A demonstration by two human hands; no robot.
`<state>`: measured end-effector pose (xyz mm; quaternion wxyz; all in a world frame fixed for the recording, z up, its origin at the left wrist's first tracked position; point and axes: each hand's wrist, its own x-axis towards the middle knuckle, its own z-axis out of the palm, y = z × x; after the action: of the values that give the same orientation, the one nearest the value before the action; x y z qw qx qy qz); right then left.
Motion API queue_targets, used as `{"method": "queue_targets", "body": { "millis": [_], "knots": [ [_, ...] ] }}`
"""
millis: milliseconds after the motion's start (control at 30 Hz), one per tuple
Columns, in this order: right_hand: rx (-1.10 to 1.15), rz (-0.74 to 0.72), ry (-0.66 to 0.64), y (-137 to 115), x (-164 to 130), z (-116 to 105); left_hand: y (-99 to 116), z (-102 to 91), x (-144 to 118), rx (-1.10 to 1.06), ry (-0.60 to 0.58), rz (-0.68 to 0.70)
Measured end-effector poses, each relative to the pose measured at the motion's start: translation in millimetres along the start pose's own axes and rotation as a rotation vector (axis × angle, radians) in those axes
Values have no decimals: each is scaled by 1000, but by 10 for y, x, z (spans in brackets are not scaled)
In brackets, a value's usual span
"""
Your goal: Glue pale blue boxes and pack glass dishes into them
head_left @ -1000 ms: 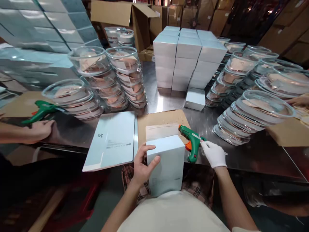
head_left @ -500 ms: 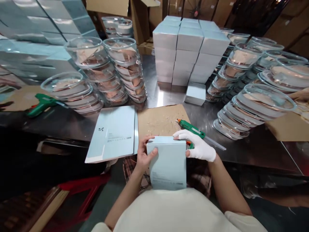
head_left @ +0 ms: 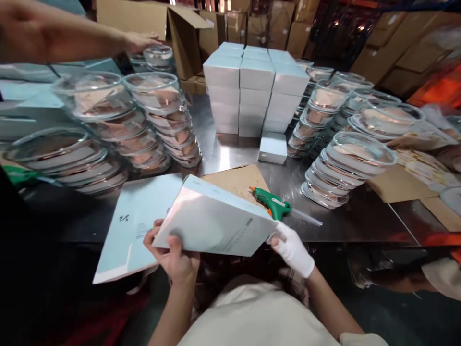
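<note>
A pale blue cardboard box (head_left: 216,221) with small print is held tilted above the table's front edge. My bare left hand (head_left: 176,252) grips its left end, thumb on the near face and fingers behind. At the lower right corner, my right hand (head_left: 291,247), in a white glove with bare fingertips, pinches the box. Just beyond it, a green glue gun (head_left: 272,202) with a clear glue stick lies on a brown cardboard sheet (head_left: 237,175), partly hidden by the box. Flat pale blue cartons (head_left: 126,230) lie to the left, under the held box's edge.
Stacked clear round containers stand left (head_left: 158,115) and right (head_left: 345,168). A block of pale boxes (head_left: 252,91) stands at the back, one single box (head_left: 272,147) before it. Another person's arm (head_left: 72,36) reaches in from the upper left. An open brown carton (head_left: 144,19) is behind.
The box has turned from upright to lying slanted lengthwise between my hands. My left hand has moved left and my right hand down to its corner. Another person's arm has come in at upper left.
</note>
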<state>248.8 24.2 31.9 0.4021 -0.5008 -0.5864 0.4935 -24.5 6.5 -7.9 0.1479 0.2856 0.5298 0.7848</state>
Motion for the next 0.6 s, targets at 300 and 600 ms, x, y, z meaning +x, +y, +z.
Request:
{"method": "queue_targets", "body": {
  "millis": [300,600],
  "knots": [
    [-431,-427,-422,-763,390,-252,397,136,87,521,-654,575],
    [-924,-171,147,-1788,1566,-2377,302,-188,100,382,-442,427]
  ]
}}
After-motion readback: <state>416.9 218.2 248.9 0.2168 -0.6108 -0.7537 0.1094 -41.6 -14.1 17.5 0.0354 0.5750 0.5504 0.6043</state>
